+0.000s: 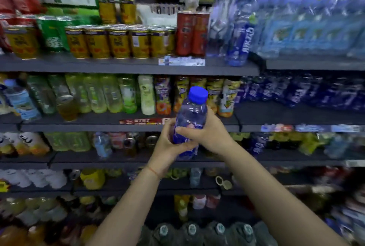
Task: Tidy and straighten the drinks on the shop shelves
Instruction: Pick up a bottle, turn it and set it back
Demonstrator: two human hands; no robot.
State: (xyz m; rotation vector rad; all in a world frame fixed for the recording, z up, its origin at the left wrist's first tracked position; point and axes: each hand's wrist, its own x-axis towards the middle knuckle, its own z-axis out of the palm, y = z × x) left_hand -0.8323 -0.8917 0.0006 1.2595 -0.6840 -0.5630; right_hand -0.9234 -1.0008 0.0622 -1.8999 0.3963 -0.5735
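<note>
- From the head view, a person stands before dark shop shelves, both bare arms reaching forward.
- A small water bottle with a blue cap is held up in front of the shelving, upright with a slight tilt, its cap level with the second shelf from the top.
- The left hand wraps the bottle's lower part from the left, fingers closed round the blue label; a thin red thread sits on that wrist.
- The right hand grips the bottle's middle from the right, fingers curled across the front and pressed against it.
- On the top shelf, a row of yellow cans stands along the front edge, two red cans just to their right, then tall water bottles near the shelf's right end.
- Wrapped packs of water fill the neighbouring shelf to the right.
- On the second shelf, pale green bottles lean in a row to the left, and dark blue-labelled bottles crowd the right-hand section.
- Lower shelves hold mixed drinks, too blurred to tell apart.
</note>
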